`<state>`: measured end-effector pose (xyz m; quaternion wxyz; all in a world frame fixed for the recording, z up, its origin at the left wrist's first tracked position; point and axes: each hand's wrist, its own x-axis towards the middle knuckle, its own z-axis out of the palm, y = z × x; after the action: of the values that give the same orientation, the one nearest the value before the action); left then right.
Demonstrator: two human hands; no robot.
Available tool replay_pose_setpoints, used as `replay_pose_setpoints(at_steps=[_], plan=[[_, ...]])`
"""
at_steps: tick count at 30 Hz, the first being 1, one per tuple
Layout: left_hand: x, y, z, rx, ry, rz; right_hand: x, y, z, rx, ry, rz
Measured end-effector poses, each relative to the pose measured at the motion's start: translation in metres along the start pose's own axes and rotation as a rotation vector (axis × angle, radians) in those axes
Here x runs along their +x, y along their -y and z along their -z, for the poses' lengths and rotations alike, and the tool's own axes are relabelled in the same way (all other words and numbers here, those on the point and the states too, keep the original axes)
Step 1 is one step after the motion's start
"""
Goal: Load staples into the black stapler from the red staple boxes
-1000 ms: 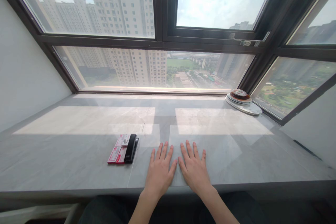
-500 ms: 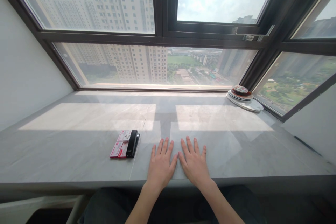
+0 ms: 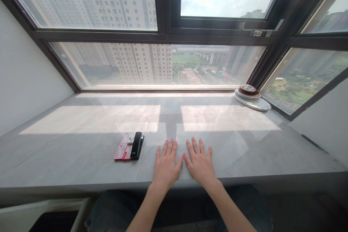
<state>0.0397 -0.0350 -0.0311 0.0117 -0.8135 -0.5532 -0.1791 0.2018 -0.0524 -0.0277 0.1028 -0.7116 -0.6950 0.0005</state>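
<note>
My left hand point(image 3: 166, 165) lies flat on the grey marbled sill point(image 3: 81, 152), palm down with the fingers spread. Beside it my right hand point(image 3: 200, 163) rests the same way, and the two thumbs nearly meet. Neither hand holds anything. Left of my left hand, apart from it, lies a black stapler point(image 3: 136, 146). Small red-and-white boxes point(image 3: 124, 148) sit against the stapler's left side; one shows a picture of staples, as far as I can make out.
At the far right corner stands a stack of round plates or discs point(image 3: 248, 96), with a brown one near the top. Dark window frames point(image 3: 160, 37) bound the sill at the back. The sill's front edge point(image 3: 81, 185) runs above my knees.
The view has shifted slightly, so the sill and window sit a little higher in the picture. Both hands stay flat in the same place on the sill.
</note>
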Motion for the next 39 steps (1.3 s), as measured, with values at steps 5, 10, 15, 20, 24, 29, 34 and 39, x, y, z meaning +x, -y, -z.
replay_pose_setpoints(at_steps=[5,10,15,20,24,29,34,39], plan=[[0.0,0.004,-0.002,-0.045,-0.001,-0.024,0.006,-0.003,0.007,0.096,0.019,-0.034],[-0.013,0.007,0.005,-0.08,0.015,-0.09,0.029,0.03,0.023,0.442,0.02,-0.043],[-0.052,0.01,0.022,-0.107,0.089,-0.138,0.069,0.115,0.017,0.91,0.144,0.247],[-0.08,0.018,0.034,-0.139,0.195,-0.172,0.102,0.19,-0.009,0.829,0.147,0.204],[-0.076,0.018,0.055,-0.248,0.206,-0.099,0.11,0.188,-0.013,0.756,0.101,0.222],[-0.056,0.017,0.073,-0.383,0.157,0.101,0.097,0.104,0.013,0.648,0.022,0.374],[-0.029,0.018,0.039,-0.277,-0.028,0.087,0.07,0.04,0.031,0.613,-0.066,0.299],[-0.008,0.012,0.013,-0.199,-0.043,-0.04,0.06,0.046,0.029,0.681,-0.222,0.134]])
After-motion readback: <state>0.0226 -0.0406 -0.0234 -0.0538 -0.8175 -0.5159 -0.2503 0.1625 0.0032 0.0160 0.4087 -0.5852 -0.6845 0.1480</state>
